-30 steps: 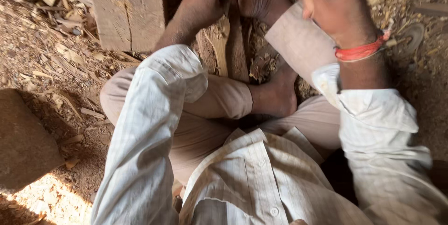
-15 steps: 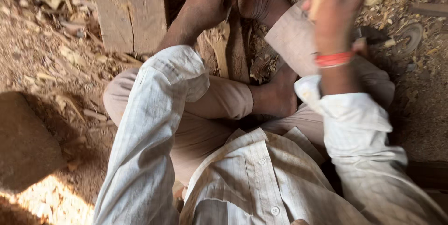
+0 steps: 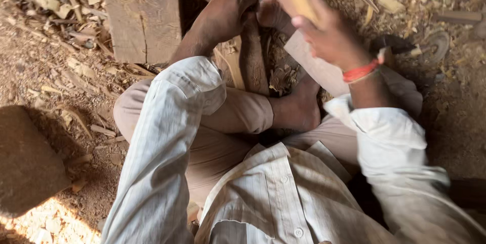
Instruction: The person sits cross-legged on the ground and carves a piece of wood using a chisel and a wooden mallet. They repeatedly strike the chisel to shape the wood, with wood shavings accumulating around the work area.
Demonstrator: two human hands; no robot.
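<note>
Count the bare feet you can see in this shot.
2. One bare foot lies sole-in beside the carved wood piece, below the raised right hand. The other foot presses the wood next to the left hand, partly hidden.

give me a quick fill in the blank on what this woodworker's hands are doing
The left hand presses down on a piece of ____.
A ____ band circles the wrist of the right hand.
A bare ____ rests against the carved wood.
The ground is littered with wood ____.

Missing words: wood; red; foot; chips
</note>
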